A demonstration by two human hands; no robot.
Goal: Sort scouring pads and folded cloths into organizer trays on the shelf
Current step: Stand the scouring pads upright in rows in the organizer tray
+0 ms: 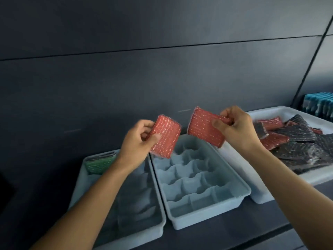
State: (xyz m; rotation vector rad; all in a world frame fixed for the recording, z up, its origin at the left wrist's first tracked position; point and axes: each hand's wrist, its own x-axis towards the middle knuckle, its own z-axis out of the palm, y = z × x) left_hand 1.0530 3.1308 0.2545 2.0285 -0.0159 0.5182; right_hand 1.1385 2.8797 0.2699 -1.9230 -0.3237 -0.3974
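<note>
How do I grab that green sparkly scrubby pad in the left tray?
Pinch the top edge of the green scouring pad, coming straight down from above. It seems to stand on edge in the far-left compartment of the pale blue tray, walls close around it, so only the top is free.

Glittery red mesh pads [165, 138], matt plastic trays [198, 181].

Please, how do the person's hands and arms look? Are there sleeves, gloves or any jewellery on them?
The left hand and right hand are bare: no gloves, and no ring shows. The left forearm and right forearm are uncovered up to the picture's edge; no sleeve, watch or bracelet is visible.
</note>
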